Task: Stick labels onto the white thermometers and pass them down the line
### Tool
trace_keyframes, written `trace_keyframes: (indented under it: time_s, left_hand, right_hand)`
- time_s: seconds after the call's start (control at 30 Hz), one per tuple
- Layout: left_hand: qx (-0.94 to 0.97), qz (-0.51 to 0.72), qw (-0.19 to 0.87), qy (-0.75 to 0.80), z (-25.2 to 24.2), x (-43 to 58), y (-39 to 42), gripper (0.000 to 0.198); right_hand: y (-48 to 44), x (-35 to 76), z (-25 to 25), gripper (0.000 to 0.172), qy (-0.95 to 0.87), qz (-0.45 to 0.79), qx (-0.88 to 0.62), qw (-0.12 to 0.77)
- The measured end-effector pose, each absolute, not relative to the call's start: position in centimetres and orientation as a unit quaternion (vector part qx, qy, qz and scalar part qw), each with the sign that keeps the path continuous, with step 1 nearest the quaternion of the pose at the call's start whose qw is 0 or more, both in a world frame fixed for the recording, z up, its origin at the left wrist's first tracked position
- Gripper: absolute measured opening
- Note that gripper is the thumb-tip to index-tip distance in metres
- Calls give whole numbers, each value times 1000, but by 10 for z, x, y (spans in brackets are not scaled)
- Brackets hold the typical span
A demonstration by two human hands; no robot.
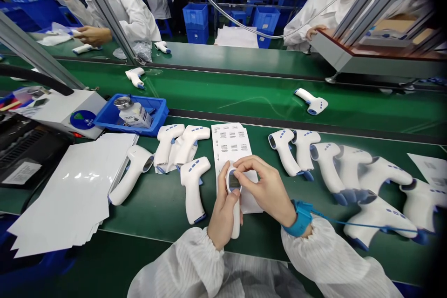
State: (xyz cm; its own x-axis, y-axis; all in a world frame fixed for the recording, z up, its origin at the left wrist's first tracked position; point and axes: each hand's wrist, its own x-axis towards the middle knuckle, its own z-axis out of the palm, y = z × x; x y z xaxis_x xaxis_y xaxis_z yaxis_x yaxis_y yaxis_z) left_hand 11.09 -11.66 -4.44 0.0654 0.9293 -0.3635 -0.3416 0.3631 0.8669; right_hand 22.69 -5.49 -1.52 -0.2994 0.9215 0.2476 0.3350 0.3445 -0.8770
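Observation:
My left hand (222,212) is wrapped round a white handheld infrared thermometer (235,229), its handle towards me and its dark screen facing up. On the thermometer's head, my right hand (270,188) has its thumb and fingers closed at the edge of the screen; whether a small piece lies between them I cannot tell. A blue strap with a cord circles my right wrist. Beneath both hands lies a white sheet of printed labels (230,142). Just left of them rests another thermometer (194,191), with more thermometers (168,146) behind it.
Several thermometers (375,219) lie at the right. On the left are a stack of white sheets (75,186), a blue tray (160,114) with a bottle (134,114), and a white box (84,107). A green conveyor belt (223,95) carries thermometers; co-workers in white (129,9) sit beyond.

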Motion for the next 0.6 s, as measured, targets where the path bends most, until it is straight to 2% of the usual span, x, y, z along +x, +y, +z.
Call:
trace_keyframes:
  time_s: [0.6]
  left_hand:
    - [325,469,658,491,-46,111,-118,54]
  right_hand:
    - [-53,222,-12,17,-730,315,-452,404]
